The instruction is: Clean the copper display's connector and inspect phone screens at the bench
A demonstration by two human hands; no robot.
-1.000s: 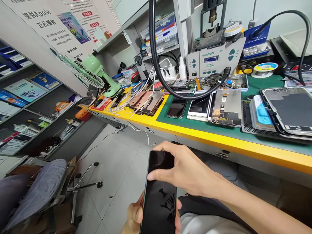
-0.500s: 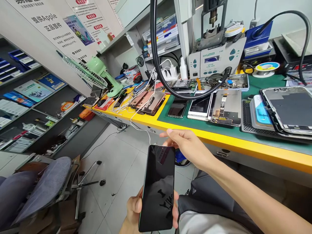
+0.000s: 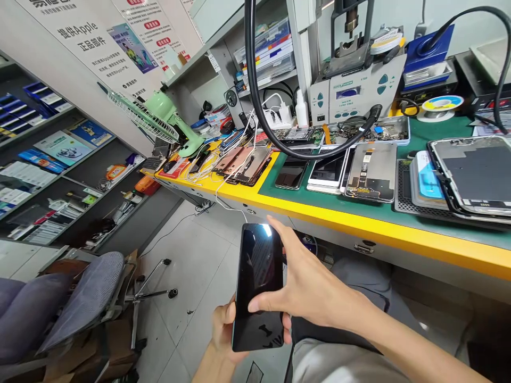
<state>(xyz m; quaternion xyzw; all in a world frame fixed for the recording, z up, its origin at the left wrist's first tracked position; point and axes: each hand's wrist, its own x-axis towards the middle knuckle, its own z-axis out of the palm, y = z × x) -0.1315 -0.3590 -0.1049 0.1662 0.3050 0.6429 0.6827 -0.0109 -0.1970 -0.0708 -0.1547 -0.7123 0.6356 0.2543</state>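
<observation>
A black smartphone [image 3: 259, 266] with a dark, glossy screen is held upright over the floor in front of the bench. My left hand [image 3: 223, 324] wraps round its lower part from beneath, thumb on the left edge and fingertips showing at the right edge. My right hand [image 3: 299, 276] grips the phone's right side, its thumb lying on the screen and its other fingers at the upper right edge, partly hidden behind it. The screen shows a bright reflection near the top. A white cable [image 3: 232, 209] runs from the bench to behind the phone's top.
Along the bench [image 3: 319, 213] lie a dark phone [image 3: 292, 173], a white phone [image 3: 325, 173] and a removed screen panel [image 3: 371, 173]. A thick black cable [image 3: 255, 80] loops down in front. A green fan [image 3: 175, 125] stands left; an office chair [image 3: 85, 298] is at the lower left.
My right hand has moved down from above the phone and taken hold of its right side, with the thumb on the screen. The phone has risen slightly and its screen now reflects a bright light.
</observation>
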